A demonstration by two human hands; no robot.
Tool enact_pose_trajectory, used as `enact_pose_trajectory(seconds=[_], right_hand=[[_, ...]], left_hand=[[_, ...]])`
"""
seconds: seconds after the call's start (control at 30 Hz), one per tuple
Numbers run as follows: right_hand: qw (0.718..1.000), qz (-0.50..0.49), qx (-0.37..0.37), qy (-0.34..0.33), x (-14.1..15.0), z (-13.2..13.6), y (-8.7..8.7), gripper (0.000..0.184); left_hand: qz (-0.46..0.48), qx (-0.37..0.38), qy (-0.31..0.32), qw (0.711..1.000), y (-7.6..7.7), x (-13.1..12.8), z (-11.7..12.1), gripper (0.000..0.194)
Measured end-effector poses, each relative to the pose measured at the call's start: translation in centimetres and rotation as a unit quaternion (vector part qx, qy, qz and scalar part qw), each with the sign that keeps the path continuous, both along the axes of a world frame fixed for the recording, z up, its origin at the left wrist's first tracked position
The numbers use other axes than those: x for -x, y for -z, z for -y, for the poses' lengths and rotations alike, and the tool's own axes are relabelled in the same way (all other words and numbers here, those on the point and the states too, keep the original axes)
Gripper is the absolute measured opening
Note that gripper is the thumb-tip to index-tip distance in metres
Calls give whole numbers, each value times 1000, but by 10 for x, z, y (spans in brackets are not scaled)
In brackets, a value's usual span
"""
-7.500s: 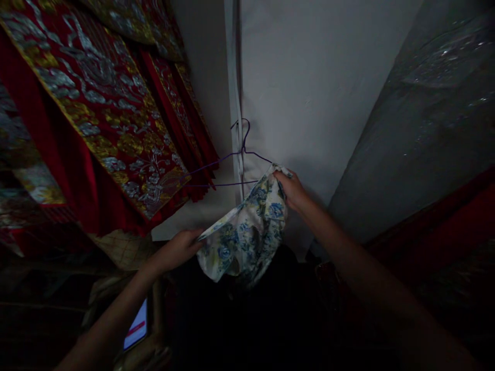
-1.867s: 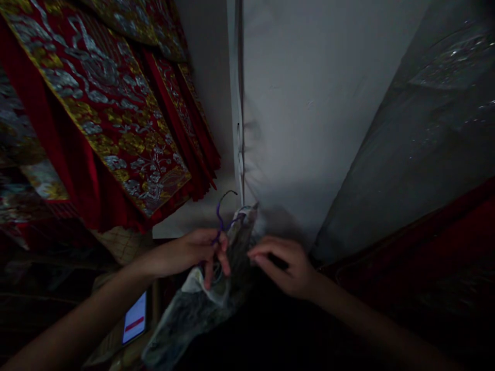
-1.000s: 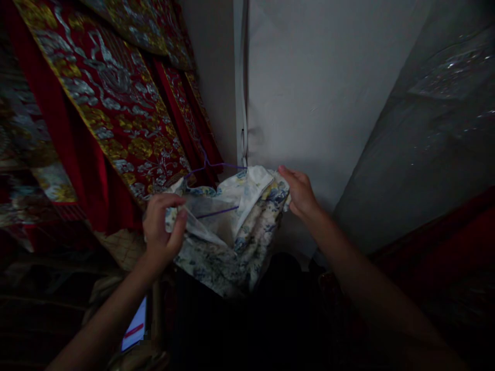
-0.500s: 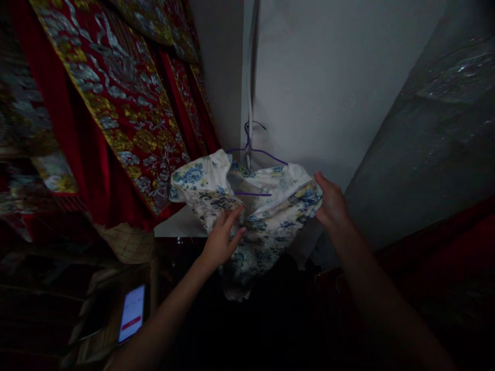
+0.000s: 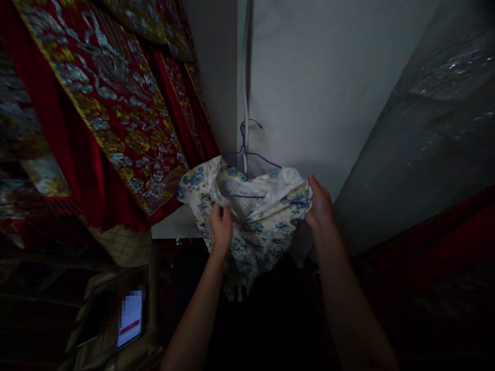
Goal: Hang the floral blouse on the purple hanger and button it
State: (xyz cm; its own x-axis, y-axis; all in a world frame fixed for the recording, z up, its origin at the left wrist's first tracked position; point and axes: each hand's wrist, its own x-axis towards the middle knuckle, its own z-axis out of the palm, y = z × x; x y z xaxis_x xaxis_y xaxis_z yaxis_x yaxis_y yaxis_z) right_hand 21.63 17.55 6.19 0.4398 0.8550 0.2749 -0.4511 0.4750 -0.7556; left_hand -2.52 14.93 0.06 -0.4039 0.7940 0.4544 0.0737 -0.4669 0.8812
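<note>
A white blouse with blue flowers (image 5: 270, 226) hangs on a purple wire hanger (image 5: 263, 157), whose hook sits by a thin pale cord (image 5: 245, 98) on the wall. My left hand (image 5: 221, 226) pinches the edge of the blouse's neckline on the left side. On the other side, my right hand (image 5: 320, 203) grips the sleeve end and holds it out. The hanger's lower bar shows through the open neck. The lower part of the blouse fades into the dark.
Red cloth embroidered in gold and silver (image 5: 127, 118) hangs at left. Below it a lit phone (image 5: 130, 319) lies on a wooden stool or chair (image 5: 152, 288). A pale wall (image 5: 309, 77) stands behind the blouse, and shiny plastic sheeting (image 5: 429, 118) covers the right.
My left hand has gone from lying spread on the blouse's front to pinching the neckline edge. My right hand keeps hold of the sleeve. The view has shifted slightly.
</note>
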Motion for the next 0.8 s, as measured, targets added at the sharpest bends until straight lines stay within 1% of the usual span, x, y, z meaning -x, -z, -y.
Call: enact_pose_trajectory(seconds=[0.07, 0.13, 0.23, 0.3, 0.37, 0.43, 0.5, 0.57, 0.6, 0.63, 0.7, 0.73, 0.77, 0.8], right_hand=[[999, 46, -1, 26, 2, 8, 1, 34], [990, 130, -24, 51, 6, 14, 2, 29], [963, 251, -52, 84, 11, 16, -1, 21], [946, 301, -59, 104, 10, 12, -4, 20], [927, 352, -53, 120, 5, 8, -8, 20], [895, 426, -50, 120, 0, 9, -12, 27], [851, 505, -59, 134, 0, 15, -16, 42], [810, 558, -74, 162, 9, 26, -20, 57], [798, 573, -85, 164, 17, 33, -22, 61], [794, 582, -100, 144, 27, 41, -22, 64], [805, 575, -134, 52, 52, 56, -16, 61], [818, 556, -145, 5, 66, 63, -9, 56], [838, 524, -147, -25, 79, 69, 2, 50], [864, 484, -136, -37, 92, 76, 16, 43]], left_hand=[[73, 40, -9, 996, 6, 4, 4, 19], [133, 75, -19, 988, 15, 6, 9, 18], [184, 101, -12, 978, 26, 7, 18, 20], [208, 104, 0, 973, 29, 8, 23, 21], [241, 103, 16, 965, 29, 11, 28, 22], [274, 105, 38, 955, 28, 15, 31, 22], [296, 113, 45, 947, 27, 17, 33, 21], [308, 125, 40, 942, 26, 17, 36, 20], [312, 132, 38, 940, 26, 15, 38, 19], [314, 139, 38, 938, 26, 13, 41, 18], [314, 152, 40, 936, 25, 7, 47, 16], [309, 156, 40, 937, 25, 4, 51, 16], [298, 158, 41, 940, 26, 0, 54, 15], [284, 159, 43, 945, 27, -4, 58, 16]])
